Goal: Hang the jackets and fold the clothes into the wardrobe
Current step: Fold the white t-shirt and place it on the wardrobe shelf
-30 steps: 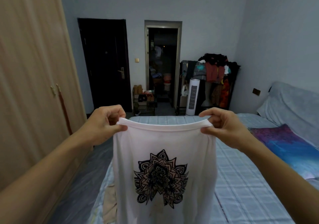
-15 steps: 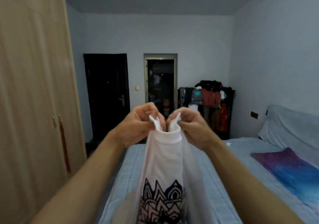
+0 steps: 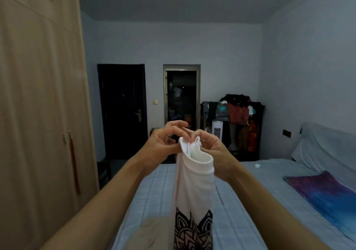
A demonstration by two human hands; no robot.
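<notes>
A white T-shirt (image 3: pixel 194 184) with a black mandala print hangs folded in half lengthwise in front of me, over the bed. Both of its top corners meet between my hands. My left hand (image 3: pixel 163 143) pinches one corner with thumb and forefinger while its other fingers spread upward. On the other side my right hand (image 3: pixel 213 147) grips the second corner, fingers curled round the cloth. The light wooden wardrobe (image 3: pixel 38 114) stands along the left with its doors closed.
The bed (image 3: pixel 158 190) with a pale blue checked sheet lies below, a beige garment (image 3: pixel 150 232) on its near edge and a purple-blue cloth (image 3: pixel 323 192) at right. A dark door (image 3: pixel 123 111), an open doorway (image 3: pixel 181 103) and a loaded clothes rack (image 3: pixel 238 118) stand at the far wall.
My hands came together from holding the shirt spread wide, folding it in half lengthwise. The view tilted up, and my left hand's fingers have loosened and spread.
</notes>
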